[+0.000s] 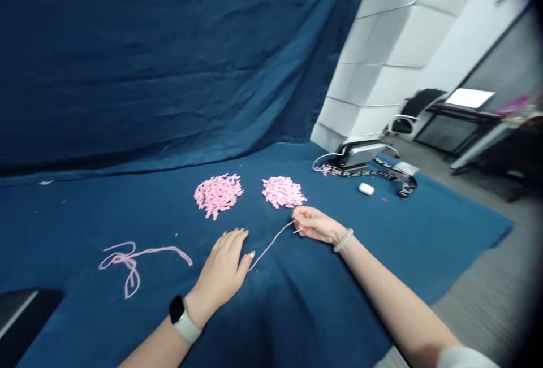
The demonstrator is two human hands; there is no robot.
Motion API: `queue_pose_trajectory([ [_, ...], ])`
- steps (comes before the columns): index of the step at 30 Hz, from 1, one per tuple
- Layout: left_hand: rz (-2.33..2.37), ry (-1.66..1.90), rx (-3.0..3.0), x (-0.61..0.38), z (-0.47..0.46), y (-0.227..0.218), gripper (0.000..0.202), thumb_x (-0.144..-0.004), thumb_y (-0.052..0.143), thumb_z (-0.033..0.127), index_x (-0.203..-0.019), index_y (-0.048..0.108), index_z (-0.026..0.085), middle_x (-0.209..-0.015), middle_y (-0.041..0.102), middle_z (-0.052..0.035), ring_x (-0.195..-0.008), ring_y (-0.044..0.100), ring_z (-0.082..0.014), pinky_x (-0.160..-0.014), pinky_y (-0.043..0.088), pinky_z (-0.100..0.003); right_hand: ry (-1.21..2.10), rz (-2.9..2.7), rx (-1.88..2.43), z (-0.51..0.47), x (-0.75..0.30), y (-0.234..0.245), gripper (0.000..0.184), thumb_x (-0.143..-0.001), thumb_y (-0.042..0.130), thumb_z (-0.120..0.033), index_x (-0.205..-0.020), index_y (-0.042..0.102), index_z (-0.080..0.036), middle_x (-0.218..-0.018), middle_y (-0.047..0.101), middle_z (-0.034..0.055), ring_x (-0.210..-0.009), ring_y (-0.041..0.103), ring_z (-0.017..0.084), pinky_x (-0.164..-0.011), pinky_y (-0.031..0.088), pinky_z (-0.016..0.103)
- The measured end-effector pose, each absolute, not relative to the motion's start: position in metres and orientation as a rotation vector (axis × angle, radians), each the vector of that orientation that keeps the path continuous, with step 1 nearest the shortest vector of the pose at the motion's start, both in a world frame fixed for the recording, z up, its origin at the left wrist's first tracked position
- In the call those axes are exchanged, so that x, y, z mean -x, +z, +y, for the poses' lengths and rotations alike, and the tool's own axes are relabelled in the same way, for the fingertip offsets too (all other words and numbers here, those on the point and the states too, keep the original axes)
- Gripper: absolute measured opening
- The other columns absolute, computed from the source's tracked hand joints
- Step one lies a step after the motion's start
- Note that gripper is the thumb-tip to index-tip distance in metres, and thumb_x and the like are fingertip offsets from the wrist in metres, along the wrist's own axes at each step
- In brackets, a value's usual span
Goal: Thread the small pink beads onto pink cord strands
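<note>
A strand of pink yarn [271, 243] runs in a nearly straight line between my two hands. My right hand [316, 224] is closed in a pinch on its far end, and a short pale tip pokes out below the fingers. My left hand [224, 269] lies palm down on the blue cloth with its fingers stretched out; the yarn meets it at the thumb, and what is under the palm is hidden. Beyond the hands lie two flat round heaps of small pink pieces, the left heap [218, 194] and the right heap [283, 191], the latter close to my right fingertips.
Loose pink yarn [131, 258] lies looped at the left. On the right are a white earbud case [366, 189], a black lettered strap [360, 174] and a dark boxy item [360, 154] with a white cable. A blue curtain [169, 63] hangs behind the cloth [331, 289].
</note>
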State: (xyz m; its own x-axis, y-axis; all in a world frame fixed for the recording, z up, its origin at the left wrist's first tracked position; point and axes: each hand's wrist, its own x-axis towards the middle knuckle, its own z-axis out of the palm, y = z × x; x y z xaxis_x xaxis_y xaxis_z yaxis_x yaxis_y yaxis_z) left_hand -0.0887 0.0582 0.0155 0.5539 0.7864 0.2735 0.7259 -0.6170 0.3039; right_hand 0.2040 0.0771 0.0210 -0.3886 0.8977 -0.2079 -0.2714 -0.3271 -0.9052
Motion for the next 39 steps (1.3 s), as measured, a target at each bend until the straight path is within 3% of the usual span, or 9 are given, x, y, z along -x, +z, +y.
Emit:
queue_pose_trajectory([
  [6,1.268,0.659,-2.595,0.086,0.065,0.014,0.044,-0.085,0.038,0.041,-0.122,0.045,0.018,-0.124,0.051,-0.0093,-0.116,0.048,-0.0222,-0.100,0.040,-0.043,1.815,-1.155,1.027,0.074,-0.204,0.025,0.039,-0.066,0.070,-0.028,-0.094,0.048,-0.011,-0.071,0.053,-0.0006,-0.061,0.053,0.005,-0.056,0.045,0.017],
  [13,1.351,0.460,-2.687,0.068,0.062,0.015,0.053,-0.083,0.038,0.048,-0.128,0.043,0.020,-0.132,0.045,-0.0072,-0.123,0.041,-0.0248,-0.105,0.033,-0.047,1.331,-1.303,1.312,0.049,-0.198,0.044,0.024,-0.082,0.048,-0.028,-0.098,0.051,-0.011,-0.062,0.048,-0.0027,-0.047,0.043,0.002,-0.047,0.038,0.016],
  [16,1.393,0.447,-2.671,0.067,0.061,0.015,0.055,-0.083,0.038,0.049,-0.130,0.041,0.021,-0.134,0.042,-0.0063,-0.125,0.039,-0.0226,-0.107,0.033,-0.042,0.953,-1.636,1.329,0.013,-0.202,0.080,0.024,-0.085,0.044,-0.029,-0.103,0.054,-0.015,-0.063,0.053,-0.0014,-0.056,0.049,0.005,-0.058,0.042,0.017],
  [19,1.523,0.471,-2.601,0.066,0.058,0.016,0.056,-0.083,0.038,0.048,-0.132,0.038,0.022,-0.135,0.042,-0.0051,-0.125,0.040,-0.0196,-0.107,0.033,-0.037,0.840,-2.012,1.143,-0.028,-0.218,0.111,0.039,-0.085,0.048,-0.026,-0.123,0.042,-0.026,-0.072,0.059,-0.0019,-0.066,0.055,0.007,-0.067,0.046,0.020],
  [23,1.752,0.531,-2.509,0.056,0.047,0.023,0.055,-0.083,0.037,0.049,-0.129,0.042,0.018,-0.130,0.047,-0.0070,-0.119,0.045,-0.0191,-0.105,0.035,-0.036,0.501,-2.179,1.136,-0.049,-0.240,0.119,0.031,-0.089,0.040,-0.024,-0.117,0.051,-0.027,-0.090,0.061,0.0053,-0.082,0.059,0.015,-0.076,0.047,0.029],
  [27,1.823,0.500,-2.505,0.047,0.039,0.027,0.052,-0.084,0.036,0.047,-0.126,0.046,0.018,-0.125,0.051,-0.0072,-0.116,0.047,-0.0193,-0.104,0.035,-0.036,0.412,-2.205,1.185,-0.044,-0.247,0.112,0.033,-0.091,0.033,-0.025,-0.118,0.051,-0.024,-0.097,0.060,0.0088,-0.094,0.057,0.020,-0.086,0.045,0.036],
  [31,1.832,0.588,-2.461,0.045,0.037,0.031,0.048,-0.085,0.035,0.045,-0.120,0.051,0.017,-0.121,0.054,-0.0083,-0.113,0.050,-0.0195,-0.103,0.036,-0.037,0.352,-2.233,1.207,-0.040,-0.253,0.112,0.032,-0.090,0.035,-0.025,-0.116,0.053,-0.022,-0.090,0.060,0.0086,-0.086,0.059,0.019,-0.077,0.046,0.032],
  [34,1.581,0.579,-2.487,0.040,0.032,0.039,0.041,-0.083,0.039,0.043,-0.113,0.056,0.020,-0.118,0.055,-0.0070,-0.112,0.050,-0.0179,-0.102,0.037,-0.036,0.264,-2.268,1.212,-0.036,-0.254,0.111,0.030,-0.089,0.037,-0.022,-0.113,0.056,-0.020,-0.086,0.061,0.0080,-0.079,0.059,0.016,-0.070,0.046,0.027],
  [39,1.191,0.429,-2.487,0.028,0.013,0.047,0.025,-0.078,0.051,0.040,-0.090,0.058,0.019,-0.123,0.049,-0.0067,-0.119,0.043,-0.0178,-0.101,0.038,-0.033,0.256,-2.342,1.198,-0.012,-0.237,0.105,0.026,-0.087,0.042,-0.021,-0.105,0.060,-0.019,-0.086,0.063,0.0062,-0.081,0.059,0.013,-0.077,0.045,0.026],
])
